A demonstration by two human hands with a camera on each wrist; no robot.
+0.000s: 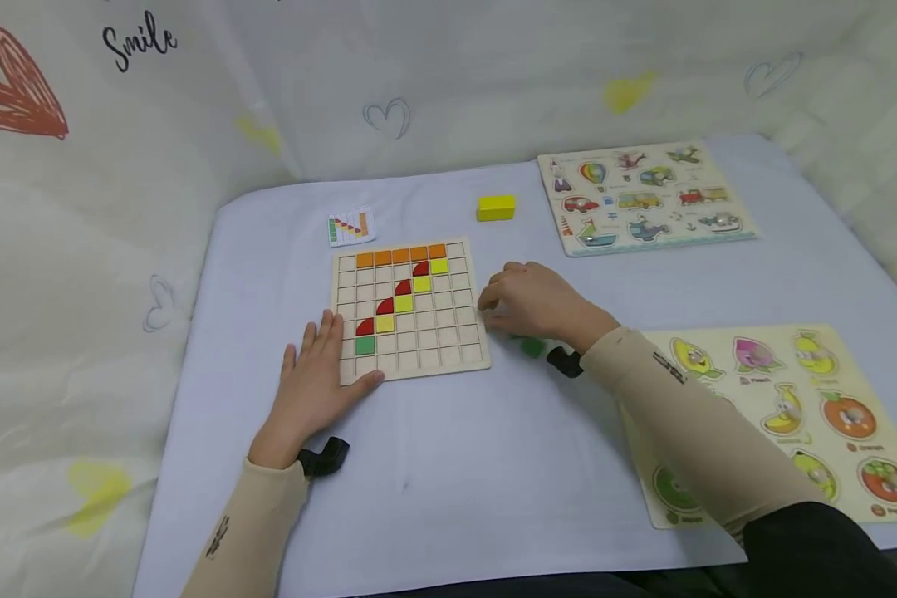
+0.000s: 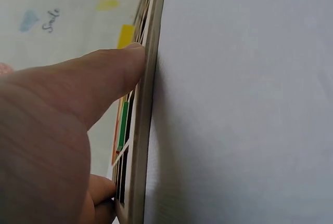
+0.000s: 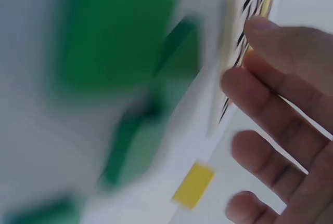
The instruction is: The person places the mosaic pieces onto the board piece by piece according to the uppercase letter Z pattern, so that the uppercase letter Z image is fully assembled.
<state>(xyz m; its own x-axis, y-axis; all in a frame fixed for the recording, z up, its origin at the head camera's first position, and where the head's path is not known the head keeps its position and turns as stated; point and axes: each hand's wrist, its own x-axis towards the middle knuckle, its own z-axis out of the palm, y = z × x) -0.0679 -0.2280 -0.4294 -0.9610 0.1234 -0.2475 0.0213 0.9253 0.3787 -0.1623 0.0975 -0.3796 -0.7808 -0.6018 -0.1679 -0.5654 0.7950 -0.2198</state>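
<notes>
The wooden grid board [image 1: 436,347] holds a row of orange squares [image 1: 401,257], diagonal lines of red quarter-round pieces [image 1: 384,306] and yellow squares [image 1: 404,304], and one green square [image 1: 365,345]. My left hand [image 1: 312,386] rests at its lower left corner, fingertips on the left edge and thumb on the near edge. Beyond the right edge, my right hand [image 1: 534,303] hovers with fingers loosely bent; no piece shows between thumb and fingers in the right wrist view. Several green pieces [image 3: 114,37] lie beneath it, partly hidden by the wrist in the head view.
A small pattern card [image 1: 351,227] lies behind the board, and a yellow block [image 1: 497,208] sits farther right. At the back right is a vehicle puzzle board [image 1: 620,237]. A fruit puzzle board [image 1: 747,423] lies at the front right, partly under my right forearm.
</notes>
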